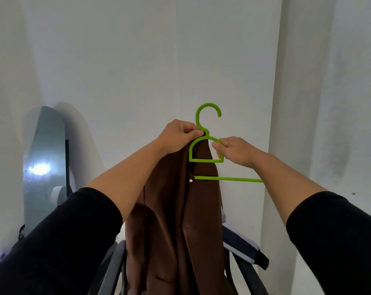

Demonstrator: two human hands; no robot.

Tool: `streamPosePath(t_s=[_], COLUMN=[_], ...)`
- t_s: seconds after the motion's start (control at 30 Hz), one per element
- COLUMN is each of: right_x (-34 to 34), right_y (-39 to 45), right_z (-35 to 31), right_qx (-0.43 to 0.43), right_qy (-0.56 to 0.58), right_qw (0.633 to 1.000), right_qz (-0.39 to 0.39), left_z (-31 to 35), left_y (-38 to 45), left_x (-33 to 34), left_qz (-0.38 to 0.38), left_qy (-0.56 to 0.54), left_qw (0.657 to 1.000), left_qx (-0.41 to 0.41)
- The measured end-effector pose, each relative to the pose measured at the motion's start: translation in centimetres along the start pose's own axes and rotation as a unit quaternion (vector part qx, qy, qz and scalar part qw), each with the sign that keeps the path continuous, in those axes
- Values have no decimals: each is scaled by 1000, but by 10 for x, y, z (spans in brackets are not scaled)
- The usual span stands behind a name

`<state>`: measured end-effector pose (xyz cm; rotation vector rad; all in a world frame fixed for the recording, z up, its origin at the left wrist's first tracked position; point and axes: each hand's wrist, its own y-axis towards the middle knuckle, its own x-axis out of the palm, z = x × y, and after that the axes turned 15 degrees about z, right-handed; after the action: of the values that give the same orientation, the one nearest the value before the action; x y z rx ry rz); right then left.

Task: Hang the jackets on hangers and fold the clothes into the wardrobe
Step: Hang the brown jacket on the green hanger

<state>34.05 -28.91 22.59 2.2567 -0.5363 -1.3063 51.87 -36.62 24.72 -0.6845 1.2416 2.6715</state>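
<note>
A bright green plastic hanger (206, 160) is held up in front of a white wall, hook upward. A brown jacket (176, 220) hangs from its left side and drapes straight down; the hanger's right arm and lower bar stick out bare. My left hand (178, 136) pinches the jacket's top edge against the hanger's neck just below the hook. My right hand (235, 151) grips the right side of the hanger's inner loop. Both forearms are raised, in black sleeves.
Below the jacket stands a grey chair (114, 267) with a navy and white garment (244, 244) lying over it. An arched mirror (45, 167) leans on the wall at the left, reflecting a light. A white column (291, 145) rises at the right.
</note>
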Motion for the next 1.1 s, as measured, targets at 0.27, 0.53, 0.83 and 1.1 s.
streamPosePath(t_s=[0.27, 0.53, 0.83, 1.1], right_x=[10, 21, 95, 120], right_y=[1, 6, -51, -61], right_z=[8, 13, 29, 17], right_qx=[50, 8, -176, -168], right_qy=[77, -31, -150, -206], right_qw=[994, 984, 941, 950], right_qz=[55, 174, 246, 166], left_z=[11, 14, 23, 35], left_y=[3, 10, 30, 38], left_x=[13, 14, -6, -26], left_qz=[-23, 53, 180, 210], left_qy=[42, 175, 181, 155], left_qw=[999, 982, 967, 965], left_qx=[20, 47, 25, 30])
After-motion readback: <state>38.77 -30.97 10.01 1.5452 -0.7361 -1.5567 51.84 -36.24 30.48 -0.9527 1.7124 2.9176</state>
